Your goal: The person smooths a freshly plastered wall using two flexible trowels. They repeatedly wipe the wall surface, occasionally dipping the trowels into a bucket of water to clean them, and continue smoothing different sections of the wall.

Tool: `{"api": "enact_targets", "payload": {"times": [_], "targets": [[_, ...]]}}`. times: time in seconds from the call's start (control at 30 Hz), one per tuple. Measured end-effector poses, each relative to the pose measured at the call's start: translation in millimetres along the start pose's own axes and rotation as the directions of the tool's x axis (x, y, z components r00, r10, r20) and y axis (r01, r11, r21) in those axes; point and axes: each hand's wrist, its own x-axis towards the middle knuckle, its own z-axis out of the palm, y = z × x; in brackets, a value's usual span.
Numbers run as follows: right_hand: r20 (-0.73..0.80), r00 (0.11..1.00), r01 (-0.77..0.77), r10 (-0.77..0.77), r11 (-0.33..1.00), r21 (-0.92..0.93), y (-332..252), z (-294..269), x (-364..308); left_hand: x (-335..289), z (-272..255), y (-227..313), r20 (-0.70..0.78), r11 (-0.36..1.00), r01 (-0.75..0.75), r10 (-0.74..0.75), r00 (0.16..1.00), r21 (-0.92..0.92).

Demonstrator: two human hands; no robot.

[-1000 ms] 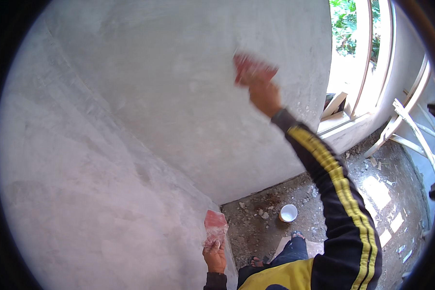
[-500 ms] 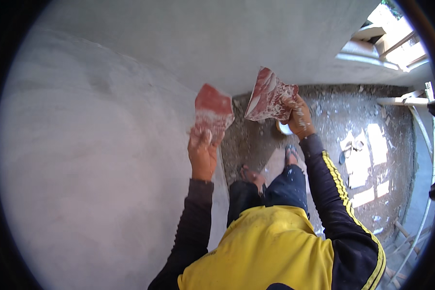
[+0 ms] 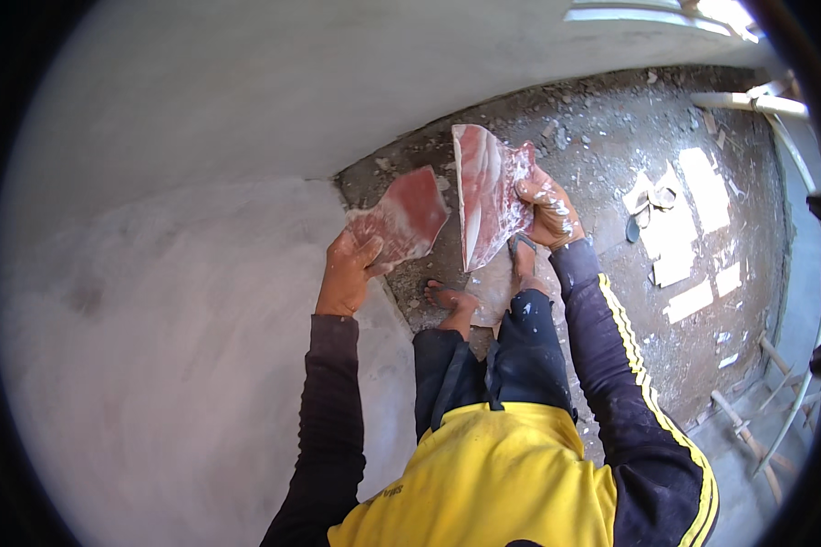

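My left hand (image 3: 345,273) grips the lower left end of a flat red piece (image 3: 415,214) smeared with white paste. Its bare red face tilts toward the right. In my right hand (image 3: 549,211) is a larger flat red piece (image 3: 488,187), irregular in outline and streaked with thick white paste. A pale ridge runs down its left edge. Both pieces are up in front of me above the floor, close together with a narrow gap between them. My fingers and thumbs are closed on their edges, and white spots mark my right hand.
A grey plastered wall (image 3: 182,365) rises close on my left, meeting another wall (image 3: 337,82) ahead. Rubble and white splashes cover the floor (image 3: 602,164). Sandals (image 3: 652,205) lie in sunlit patches at right. Poles (image 3: 748,105) stand along the right side.
The view has swung so that more floor shows. My left hand has turned its red piece from upright to slanting right. The right piece has also turned, its pale edge now nearly vertical.
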Motion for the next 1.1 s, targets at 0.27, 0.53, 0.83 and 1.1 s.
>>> {"api": "enact_targets", "payload": {"times": [0.27, 0.53, 0.83, 1.1], "targets": [[-0.336, 0.920, 0.254, -0.204, 0.961, 0.112, -3.4, -167.8, -47.7, 114.5, 40.0, -96.8, -0.115, 0.976, 0.149, -0.132, 0.985, 0.158], [-0.776, 0.626, 0.317, -0.079, 0.935, 0.161, 119.2, -288.6, -94.2, 300.5, 127.9, -239.0, 0.003, 0.683, -0.016, 0.020, 1.000, 0.730], [-0.809, 0.587, 0.360, -0.038, 0.907, 0.218, 157.0, -322.8, -90.3, 424.0, 182.5, -358.4, 0.012, 0.184, -0.038, 0.139, 0.990, 0.982], [-0.883, 0.469, 0.449, -0.034, 0.869, 0.206, 163.8, -327.5, -90.2, 486.8, 180.3, -413.6, -0.027, 0.030, 0.022, 0.154, 0.988, 0.999]]}}
